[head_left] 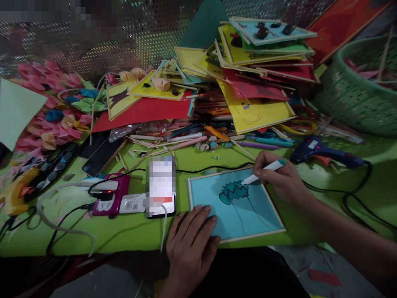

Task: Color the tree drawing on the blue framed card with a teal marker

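A blue card [204,188] edged with thin wooden sticks lies on the green table in front of me. On it is a drawing [235,192] of a jagged teal shape with dark outlines and long thin lines running down. My right hand [281,178] pinches a white marker [263,172] with a teal end; its tip meets the upper right of the teal shape. Across the card's lower left corner lies my left hand [192,240], fingers stretched out and flat. A phone [161,186] with a lit screen rests just left of the card.
Framed coloured cards [266,62] are piled at the back. Pens and sticks [198,138] lie before them. A blue glue gun [325,152] and green basket [350,91] stand right. A magenta power strip [119,190], cables and pink paper pieces [46,82] occupy the left.
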Available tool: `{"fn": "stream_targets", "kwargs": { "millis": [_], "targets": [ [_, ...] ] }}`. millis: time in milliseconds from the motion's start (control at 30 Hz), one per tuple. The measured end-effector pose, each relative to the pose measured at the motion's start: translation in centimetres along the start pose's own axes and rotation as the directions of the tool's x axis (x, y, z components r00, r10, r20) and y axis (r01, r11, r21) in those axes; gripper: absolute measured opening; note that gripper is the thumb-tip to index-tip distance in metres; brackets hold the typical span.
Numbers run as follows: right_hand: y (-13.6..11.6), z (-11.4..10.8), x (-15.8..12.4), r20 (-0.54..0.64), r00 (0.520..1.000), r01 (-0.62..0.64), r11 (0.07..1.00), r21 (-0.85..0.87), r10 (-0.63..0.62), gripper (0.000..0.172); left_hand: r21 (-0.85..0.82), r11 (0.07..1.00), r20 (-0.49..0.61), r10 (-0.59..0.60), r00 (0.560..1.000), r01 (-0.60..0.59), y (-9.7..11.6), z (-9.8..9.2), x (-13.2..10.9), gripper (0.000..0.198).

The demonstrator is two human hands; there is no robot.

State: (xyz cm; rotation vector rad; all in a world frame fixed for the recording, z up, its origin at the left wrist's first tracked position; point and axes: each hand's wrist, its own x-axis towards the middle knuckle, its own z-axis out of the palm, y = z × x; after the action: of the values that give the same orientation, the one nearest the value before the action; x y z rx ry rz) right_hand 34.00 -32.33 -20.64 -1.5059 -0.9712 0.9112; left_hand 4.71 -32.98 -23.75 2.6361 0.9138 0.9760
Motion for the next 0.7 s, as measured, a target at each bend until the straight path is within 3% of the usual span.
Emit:
{"fn": "stream_targets", "kwargs": {
  "millis": [233,367,700],
  "targets": [
    [0.24,-0.04,-0.08,-0.040,0.999,0.004,1.000,0.024,-0.003,0.016,-0.002,1.000,0.002,0.000,1.000,0.000,-0.05,0.08,-0.20,0.024],
    [0.38,-0.17,-0.18,0.022,1.000,-0.003,1.000,0.016,0.002,0.016,0.003,1.000,0.002,0.003,1.000,-0.003,-0.07,0.04,-0.07,0.023],
    [0.48,-0.16,-0.12,0.045,0.999,0.017,1.000,0.005,-0.017,0.016,-0.006,1.000,0.009,0.010,1.000,-0.010,-0.11,0.02,-0.05,0.024]
  ]
}}
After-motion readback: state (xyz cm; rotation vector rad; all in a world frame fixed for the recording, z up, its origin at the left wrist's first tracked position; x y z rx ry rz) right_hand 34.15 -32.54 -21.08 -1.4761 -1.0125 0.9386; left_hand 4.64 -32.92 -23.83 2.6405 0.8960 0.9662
